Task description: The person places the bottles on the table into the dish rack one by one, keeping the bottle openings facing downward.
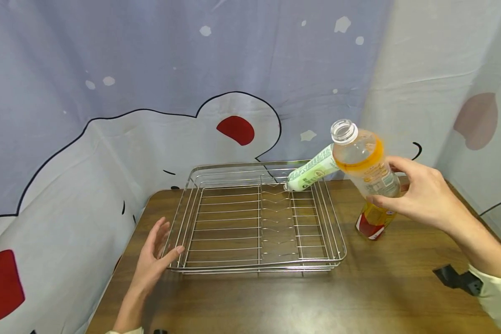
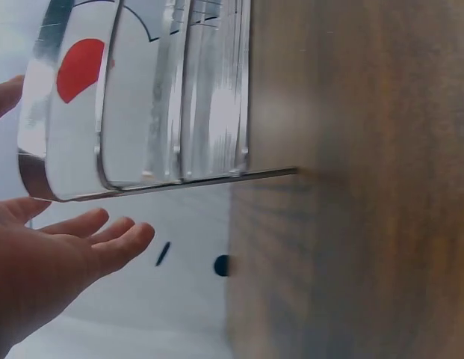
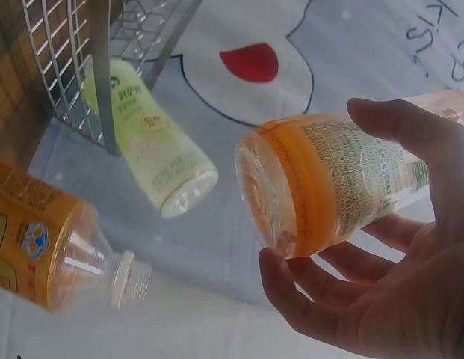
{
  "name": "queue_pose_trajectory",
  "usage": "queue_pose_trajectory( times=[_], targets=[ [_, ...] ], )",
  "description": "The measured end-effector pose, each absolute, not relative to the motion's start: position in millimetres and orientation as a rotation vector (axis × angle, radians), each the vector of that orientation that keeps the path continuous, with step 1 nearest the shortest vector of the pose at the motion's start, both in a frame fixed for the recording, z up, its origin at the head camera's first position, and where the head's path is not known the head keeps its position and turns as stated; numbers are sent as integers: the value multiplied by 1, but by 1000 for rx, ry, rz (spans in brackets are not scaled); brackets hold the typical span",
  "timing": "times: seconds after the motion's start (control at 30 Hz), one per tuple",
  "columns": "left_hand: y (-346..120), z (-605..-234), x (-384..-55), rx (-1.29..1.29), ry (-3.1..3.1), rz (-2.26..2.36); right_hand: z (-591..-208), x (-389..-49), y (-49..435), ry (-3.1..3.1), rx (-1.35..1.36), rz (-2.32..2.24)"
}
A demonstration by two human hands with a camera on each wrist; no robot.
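Note:
My right hand [image 1: 426,190] grips a clear plastic bottle with an orange-banded label [image 1: 371,162], held tilted above the table with its uncapped mouth up and to the left. In the right wrist view the fingers and thumb curl round that bottle [image 3: 344,179]. My left hand [image 1: 152,255] is at the left side of a wire dish rack [image 1: 227,218], its fingers spread and holding nothing; whether it touches the rim I cannot tell. A green and white bottle [image 1: 311,171] leans in the rack's back right corner, its upper end partly hidden behind the held bottle.
Behind the held bottle, an uncapped bottle with a yellow and red label [image 1: 371,225] stands on the wooden table [image 1: 250,301], right of the rack. A printed curtain [image 1: 183,60] hangs along the back and sides.

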State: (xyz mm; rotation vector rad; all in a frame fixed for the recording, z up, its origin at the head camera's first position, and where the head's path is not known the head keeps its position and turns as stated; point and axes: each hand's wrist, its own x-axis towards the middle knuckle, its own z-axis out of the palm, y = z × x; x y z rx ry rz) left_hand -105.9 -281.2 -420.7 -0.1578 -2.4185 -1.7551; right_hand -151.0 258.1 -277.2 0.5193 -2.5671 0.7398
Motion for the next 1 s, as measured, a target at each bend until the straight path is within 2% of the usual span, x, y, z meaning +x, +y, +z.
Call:
queue_pose_trajectory(
  times=[0.47, 0.77, 1.0],
  targets=[
    [-259, -382, -104, -303, -2368, -1373, -290, -149, 235, -2496, 669, 674],
    [-220, -349, -112, -739, -2100, -1408, -294, -147, 224, -2569, 681, 652],
    [-193, -330, -116, -880, -2061, -1407, -297, -145, 216, -2639, 661, 599]
  ],
)
